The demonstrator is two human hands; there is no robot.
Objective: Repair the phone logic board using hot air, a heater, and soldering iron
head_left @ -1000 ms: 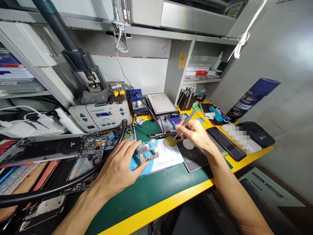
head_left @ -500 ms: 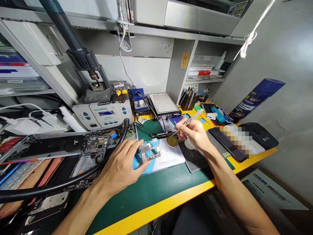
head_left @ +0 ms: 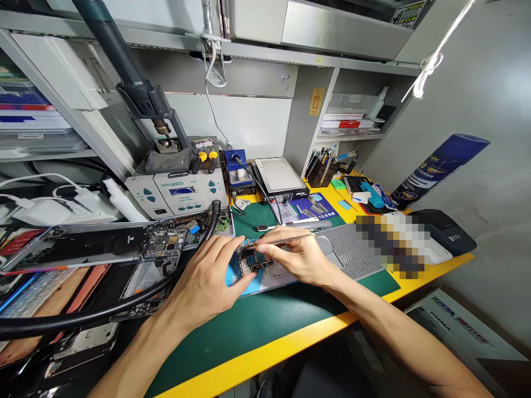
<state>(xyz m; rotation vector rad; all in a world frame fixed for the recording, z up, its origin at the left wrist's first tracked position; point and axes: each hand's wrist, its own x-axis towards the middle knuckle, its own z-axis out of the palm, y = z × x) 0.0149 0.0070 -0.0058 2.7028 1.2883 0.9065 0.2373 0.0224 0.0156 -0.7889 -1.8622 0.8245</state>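
A small phone circuit board [head_left: 249, 258] lies on a blue and white sheet [head_left: 269, 276] on the green mat. My left hand [head_left: 205, 282] rests beside the board with its fingers pressed against the board's left edge. My right hand [head_left: 296, 257] is closed in a pinch on metal tweezers [head_left: 286, 239], which lie nearly level with their tips over the top of the board. The right hand hides the round yellow tin that stood to the board's right.
A soldering station [head_left: 178, 190] and hot-air nozzle stand at the back left. A dismantled phone frame [head_left: 153, 260] and a black hose [head_left: 103, 312] lie on the left. A grey perforated mat [head_left: 352, 251], a blue spray can [head_left: 440, 166] and tool holders sit to the right.
My right hand has carried the tweezers left, from over the round yellow tin to the circuit board, and lowered them nearly flat. The left hand has stayed on the board.
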